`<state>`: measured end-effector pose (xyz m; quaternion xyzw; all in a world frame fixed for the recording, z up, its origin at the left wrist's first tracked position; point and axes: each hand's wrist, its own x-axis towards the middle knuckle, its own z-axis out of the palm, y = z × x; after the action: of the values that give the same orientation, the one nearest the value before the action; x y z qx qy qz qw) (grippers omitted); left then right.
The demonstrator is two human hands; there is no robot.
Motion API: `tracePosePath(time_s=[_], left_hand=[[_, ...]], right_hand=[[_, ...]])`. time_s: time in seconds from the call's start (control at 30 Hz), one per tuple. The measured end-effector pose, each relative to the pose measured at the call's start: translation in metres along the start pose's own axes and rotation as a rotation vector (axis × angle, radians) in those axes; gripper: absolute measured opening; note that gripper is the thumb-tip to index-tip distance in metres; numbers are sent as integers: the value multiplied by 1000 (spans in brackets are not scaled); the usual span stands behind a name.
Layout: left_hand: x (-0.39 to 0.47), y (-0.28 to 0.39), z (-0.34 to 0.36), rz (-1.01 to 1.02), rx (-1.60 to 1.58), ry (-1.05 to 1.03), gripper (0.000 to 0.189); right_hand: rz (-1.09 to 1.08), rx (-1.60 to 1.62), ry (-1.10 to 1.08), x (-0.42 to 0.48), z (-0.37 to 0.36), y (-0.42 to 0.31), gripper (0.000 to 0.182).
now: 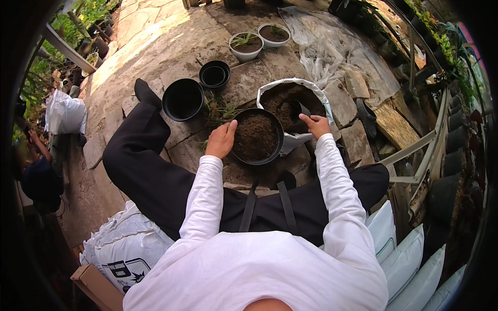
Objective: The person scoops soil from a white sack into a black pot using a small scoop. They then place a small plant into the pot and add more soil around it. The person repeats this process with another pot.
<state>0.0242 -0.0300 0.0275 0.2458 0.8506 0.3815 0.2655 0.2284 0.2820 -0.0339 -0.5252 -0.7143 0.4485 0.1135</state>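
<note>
My left hand [221, 140] grips the rim of a black plastic pot [281, 144] on its left side. Brown soil [257, 137] fills much of that pot. In my right hand [316, 125] is a small dark cup-like container [300, 112], tilted into the soil of an open white sack [290, 81]. The sack's top is rolled back and it stands just beyond the pot, to the right. Loose grassy plants [223, 110] lie on the paving by my left hand.
Empty black pots [183, 100] and nested smaller ones [214, 74] stand at front left. Two white pots with plants [246, 48] are farther off, beside a crumpled plastic sheet [330, 46]. Full white sacks [128, 241] flank me. At far left is another person [42, 180].
</note>
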Motion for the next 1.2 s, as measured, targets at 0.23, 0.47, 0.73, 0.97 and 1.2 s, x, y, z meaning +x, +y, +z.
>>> tracePosePath(time_s=[0.23, 0.47, 0.73, 0.97, 1.2], left_hand=[[-2, -2, 1, 1, -22, 9, 59], [0, 2, 1, 10, -21, 5, 58], [-3, 1, 0, 27, -31, 35, 58], [-1, -4, 2, 16, -18, 29, 57], [0, -2, 2, -4, -15, 11, 58]], right_hand=[[-230, -150, 309, -23, -28, -36, 80], [-311, -270, 343, -10, -26, -16, 81], [-413, 110, -3, -83, -31, -98, 82], [-773, -29, -97, -99, -39, -116, 77], [-428, -648, 306, -32, -38, -46, 74]])
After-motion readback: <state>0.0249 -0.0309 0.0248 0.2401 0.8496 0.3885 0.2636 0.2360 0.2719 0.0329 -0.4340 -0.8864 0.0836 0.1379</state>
